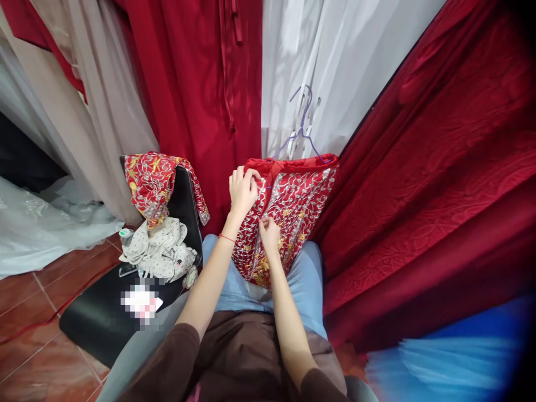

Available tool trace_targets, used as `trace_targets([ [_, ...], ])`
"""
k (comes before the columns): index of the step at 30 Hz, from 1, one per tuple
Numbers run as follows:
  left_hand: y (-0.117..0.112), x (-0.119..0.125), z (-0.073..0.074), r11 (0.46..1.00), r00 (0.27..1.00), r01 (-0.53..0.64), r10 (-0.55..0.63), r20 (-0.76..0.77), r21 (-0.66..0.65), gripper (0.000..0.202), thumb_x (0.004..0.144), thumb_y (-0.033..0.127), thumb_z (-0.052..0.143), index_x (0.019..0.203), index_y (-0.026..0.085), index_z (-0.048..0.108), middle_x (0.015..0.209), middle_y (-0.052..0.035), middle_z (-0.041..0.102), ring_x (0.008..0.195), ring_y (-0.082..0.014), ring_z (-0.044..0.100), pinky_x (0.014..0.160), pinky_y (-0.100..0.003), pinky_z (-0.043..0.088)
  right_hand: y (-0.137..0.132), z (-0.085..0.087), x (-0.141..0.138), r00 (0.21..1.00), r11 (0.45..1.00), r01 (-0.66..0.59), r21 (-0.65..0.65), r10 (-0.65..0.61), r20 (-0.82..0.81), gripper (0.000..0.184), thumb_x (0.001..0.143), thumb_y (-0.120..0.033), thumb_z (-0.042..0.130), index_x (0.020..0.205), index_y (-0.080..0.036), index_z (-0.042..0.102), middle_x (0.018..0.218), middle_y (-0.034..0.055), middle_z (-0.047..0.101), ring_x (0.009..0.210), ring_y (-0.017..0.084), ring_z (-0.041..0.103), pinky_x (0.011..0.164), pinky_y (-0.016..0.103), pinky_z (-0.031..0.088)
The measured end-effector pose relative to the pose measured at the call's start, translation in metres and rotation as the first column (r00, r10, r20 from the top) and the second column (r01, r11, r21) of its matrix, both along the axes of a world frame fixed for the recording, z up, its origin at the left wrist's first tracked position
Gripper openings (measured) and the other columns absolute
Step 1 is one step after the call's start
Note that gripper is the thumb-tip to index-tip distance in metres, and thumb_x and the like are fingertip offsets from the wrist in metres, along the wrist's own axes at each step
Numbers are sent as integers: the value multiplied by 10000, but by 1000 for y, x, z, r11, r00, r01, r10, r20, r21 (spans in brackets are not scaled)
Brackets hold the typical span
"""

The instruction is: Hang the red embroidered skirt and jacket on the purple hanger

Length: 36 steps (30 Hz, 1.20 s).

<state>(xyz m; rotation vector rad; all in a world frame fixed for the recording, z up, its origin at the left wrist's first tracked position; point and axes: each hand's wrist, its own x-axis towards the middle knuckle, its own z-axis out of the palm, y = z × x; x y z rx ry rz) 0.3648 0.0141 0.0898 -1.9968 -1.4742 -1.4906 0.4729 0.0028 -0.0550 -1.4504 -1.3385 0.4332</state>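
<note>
A red garment with silver and gold embroidery hangs from a purple wire hanger and drapes down between my knees. Up near its top edge, my left hand is closed on the left part of the cloth, thumb and index finger close together. Lower down, my right hand pinches the garment along its front opening. Whether a small fastener or thread lies between those fingertips is hidden. A thin red string circles my left wrist.
To the left, a black chair bears a matching embroidered red cloth, a bunched white dotted fabric and a blurred-out item. Red curtains and white drapes hang close around. Blue tulle lies at lower right.
</note>
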Motion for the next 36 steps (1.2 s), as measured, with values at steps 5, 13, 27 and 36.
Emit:
trace_targets([
  [5, -2, 0, 3, 1000, 1000, -8, 8, -9, -18, 151, 933, 201, 447, 941, 228, 595, 1064, -90, 585, 1027, -265, 548, 927, -407, 425, -5, -6, -2, 996, 997, -71, 14, 72, -47, 108, 837, -306, 489, 785, -221, 529, 716, 20, 651, 655, 168, 593, 703, 281, 454],
  [13, -18, 6, -25, 979, 963, -175, 148, 226, 106, 127, 923, 215, 488, 1020, 235, 568, 1376, -115, 489, 1330, -271, 418, 1090, -474, 349, -4, -6, 6, 964, 976, -215, 40, 219, -149, 210, 821, -375, 421, 665, -240, 453, 555, -34, 533, 560, 149, 509, 610, 256, 430],
  [27, -32, 18, -169, 989, 947, 85, -43, 319, -119, 221, 811, 98, 572, 973, 223, 488, 1035, -82, 555, 1034, -235, 555, 960, -399, 475, -17, 4, -2, 939, 981, -193, 33, 194, -283, 206, 768, -377, 464, 636, -220, 478, 595, -33, 504, 616, 140, 450, 621, 248, 398],
  [36, -19, -1, -156, 961, 971, 118, -59, 230, -252, 118, 834, 110, 580, 900, 204, 551, 963, -58, 590, 922, -212, 575, 841, -327, 473, -21, 17, -19, 892, 972, -237, 9, 221, -394, 142, 682, -331, 571, 616, -205, 566, 568, -48, 511, 594, 125, 430, 615, 248, 366],
])
